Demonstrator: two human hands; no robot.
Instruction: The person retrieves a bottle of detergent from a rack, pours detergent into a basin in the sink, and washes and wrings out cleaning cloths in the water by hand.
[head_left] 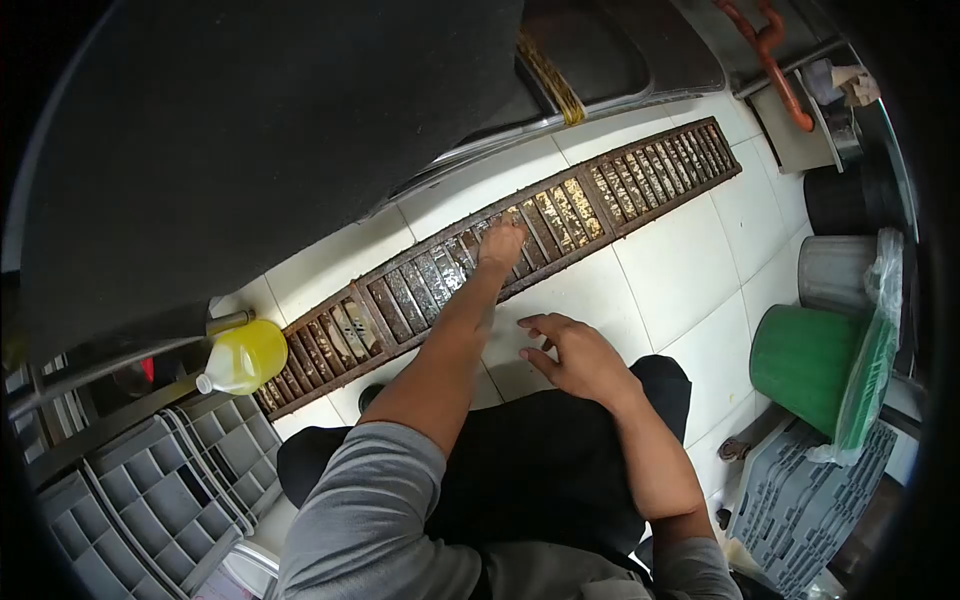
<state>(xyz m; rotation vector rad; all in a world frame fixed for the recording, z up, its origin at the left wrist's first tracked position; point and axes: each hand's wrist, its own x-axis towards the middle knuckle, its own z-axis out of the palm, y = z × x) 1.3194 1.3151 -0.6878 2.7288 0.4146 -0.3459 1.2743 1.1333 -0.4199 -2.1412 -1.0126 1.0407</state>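
A long rusty drain grate (545, 235) runs diagonally across the white tiled floor, its slots wet and littered with pale yellowish bits. My left hand (503, 243) reaches down to the middle of the grate with its fingers curled in at the bars. Whatever those fingers hold, if anything, is hidden. My right hand (578, 358) hovers above the tiles on the near side of the grate, over my knees. Its thumb and fingers are apart and nothing is between them.
A jug of yellow liquid (245, 358) stands at the grate's left end, beside grey plastic crates (165, 490). On the right are a green bucket (805, 355), a grey bin (838, 272) and a grey crate (810, 510). Dark equipment (250, 140) overhangs the far side; an orange pipe (785, 85) descends far right.
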